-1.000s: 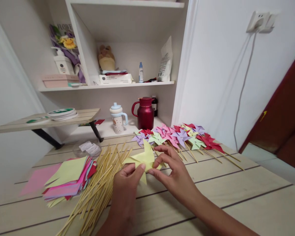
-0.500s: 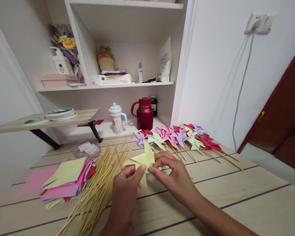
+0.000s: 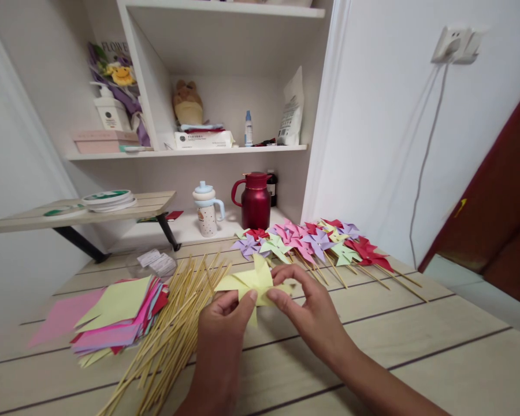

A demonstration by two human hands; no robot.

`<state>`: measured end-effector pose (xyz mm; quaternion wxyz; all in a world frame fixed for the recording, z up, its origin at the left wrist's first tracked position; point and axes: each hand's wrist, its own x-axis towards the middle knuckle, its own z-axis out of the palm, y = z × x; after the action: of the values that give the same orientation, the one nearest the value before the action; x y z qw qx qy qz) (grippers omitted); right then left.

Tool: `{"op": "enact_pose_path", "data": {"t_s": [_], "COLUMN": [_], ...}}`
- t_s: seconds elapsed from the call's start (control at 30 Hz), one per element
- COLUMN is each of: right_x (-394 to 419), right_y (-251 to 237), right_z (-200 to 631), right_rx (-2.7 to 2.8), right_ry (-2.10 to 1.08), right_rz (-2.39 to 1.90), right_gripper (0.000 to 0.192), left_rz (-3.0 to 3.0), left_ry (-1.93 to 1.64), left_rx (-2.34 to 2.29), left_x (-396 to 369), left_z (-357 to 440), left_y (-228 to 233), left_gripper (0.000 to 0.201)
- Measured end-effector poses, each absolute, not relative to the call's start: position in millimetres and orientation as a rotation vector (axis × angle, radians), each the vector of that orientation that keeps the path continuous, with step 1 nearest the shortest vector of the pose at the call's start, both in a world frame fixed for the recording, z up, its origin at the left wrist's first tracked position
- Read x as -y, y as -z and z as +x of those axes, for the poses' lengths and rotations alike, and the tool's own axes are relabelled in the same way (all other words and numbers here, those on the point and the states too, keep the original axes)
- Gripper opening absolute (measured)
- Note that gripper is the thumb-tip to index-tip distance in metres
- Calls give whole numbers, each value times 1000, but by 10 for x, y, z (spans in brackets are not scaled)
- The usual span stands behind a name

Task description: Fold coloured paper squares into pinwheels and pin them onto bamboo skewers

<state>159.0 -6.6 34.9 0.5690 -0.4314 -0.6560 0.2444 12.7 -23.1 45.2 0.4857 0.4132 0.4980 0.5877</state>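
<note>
A pale yellow paper pinwheel [image 3: 248, 281] is held above the table between both hands, its blades folded in toward the middle. My left hand [image 3: 225, 323] pinches its lower left part, thumb on top. My right hand [image 3: 309, 306] grips its right side between thumb and bent fingers. The fingertips behind the paper are hidden. Just left of my left hand lies a loose bundle of thin wooden sticks [image 3: 173, 329]. Beyond my right hand, several finished pinwheels [image 3: 318, 241] in pink, purple, green and red lie on sticks.
A stack of coloured paper squares [image 3: 117, 312] lies at the left, with a clear container [image 3: 151, 263] behind it. A small raised shelf [image 3: 153, 202] carries rolls of tape [image 3: 108, 199]. At the back stand a cup [image 3: 207, 214] and a red thermos jug [image 3: 255, 202].
The pinwheel has tilted flatter, and its top blade sits lower. My right thumb has shifted slightly onto the paper. My left hand has barely moved.
</note>
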Motion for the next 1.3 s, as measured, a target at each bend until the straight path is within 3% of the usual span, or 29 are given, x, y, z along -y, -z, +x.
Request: {"op": "enact_pose_path", "data": {"t_s": [0.17,0.27,0.43,0.63,1.07,1.3], "right_x": [17,7,49,29,51,49], "right_y": [-391,-444,-477,-403,-435,-437], "right_z": [1681,1716,1711,1729,1692,1723], "right_rx": [1189,1164,1222,1286,1293,1428], "right_ry": [-984,-1182,-1330,-1228,-1249,-1091], "right_rz": [-931,-908,-902,-977,-1007,-1100], "right_gripper": [46,56,38,22,22,17], "left_rz": [1197,1255,1307,1319,1307,1358], "left_ry": [-1385,-1297,-1245,-1247,-1306,-1318], "left_rx": [-1258,-1249,-1267,-1280,-1338,-1322], "left_x": [232,212,184,196,220,182], "left_z": [138,132,122,119,146,152], "left_y": [-420,-382,-377,-413,-392,-338], "left_gripper": [19,19,21,19,15,16]}}
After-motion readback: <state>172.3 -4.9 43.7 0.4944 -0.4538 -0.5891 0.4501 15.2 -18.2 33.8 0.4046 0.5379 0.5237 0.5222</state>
